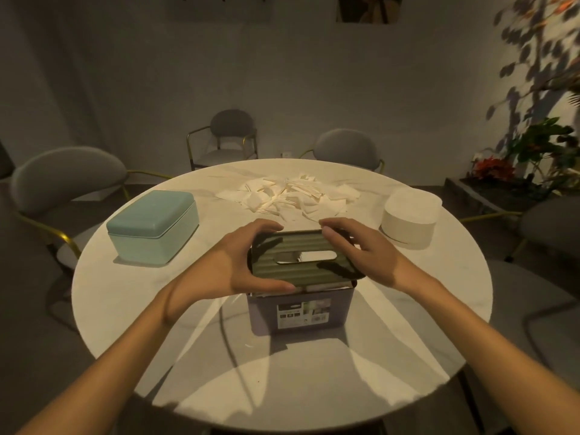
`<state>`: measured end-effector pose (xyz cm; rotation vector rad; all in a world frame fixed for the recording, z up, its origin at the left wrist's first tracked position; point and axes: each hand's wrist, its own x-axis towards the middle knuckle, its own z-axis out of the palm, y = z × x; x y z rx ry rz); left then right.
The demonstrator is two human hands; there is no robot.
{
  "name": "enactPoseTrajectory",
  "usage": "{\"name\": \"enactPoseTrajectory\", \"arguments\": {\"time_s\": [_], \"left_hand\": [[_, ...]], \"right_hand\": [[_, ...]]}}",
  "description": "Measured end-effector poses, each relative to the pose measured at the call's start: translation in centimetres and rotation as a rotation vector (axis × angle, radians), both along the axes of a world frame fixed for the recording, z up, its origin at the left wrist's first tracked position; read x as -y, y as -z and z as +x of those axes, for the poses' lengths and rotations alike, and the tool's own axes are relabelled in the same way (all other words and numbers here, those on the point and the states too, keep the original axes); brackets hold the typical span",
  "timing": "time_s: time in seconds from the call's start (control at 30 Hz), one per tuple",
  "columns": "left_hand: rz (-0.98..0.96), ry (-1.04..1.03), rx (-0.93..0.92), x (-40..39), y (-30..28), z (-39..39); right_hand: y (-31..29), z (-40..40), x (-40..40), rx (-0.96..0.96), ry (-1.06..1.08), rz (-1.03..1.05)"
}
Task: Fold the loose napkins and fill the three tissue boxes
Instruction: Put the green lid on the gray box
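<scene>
A grey tissue box with a label on its front stands in the middle of the round white table. Its ribbed green lid, with an oval slot, sits on or just above the box's top. My left hand grips the lid's left end, thumb at the near edge. My right hand grips the right end. A heap of loose white napkins lies at the far side. A closed teal tissue box stands at the left, a round white tissue box at the right.
Grey padded chairs ring the table, one more chair stands by the back wall. Potted plants with red flowers fill the right corner. The near part of the table lies in shadow from my arms.
</scene>
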<state>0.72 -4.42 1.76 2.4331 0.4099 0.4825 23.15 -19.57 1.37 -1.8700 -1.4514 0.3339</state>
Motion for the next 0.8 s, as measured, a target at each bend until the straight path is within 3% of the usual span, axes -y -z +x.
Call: {"name": "enactPoseTrajectory", "arguments": {"time_s": [0.3,0.8], "left_hand": [[-0.050,-0.013,-0.037,-0.1,1.2,-0.8],[0.051,-0.002,-0.040,-0.2,0.9,-1.1]], "right_hand": [[2.3,-1.4,-0.3,0.125,0.021,-0.057],[2.7,-1.4,-1.1,0.358,0.058,-0.013]]}}
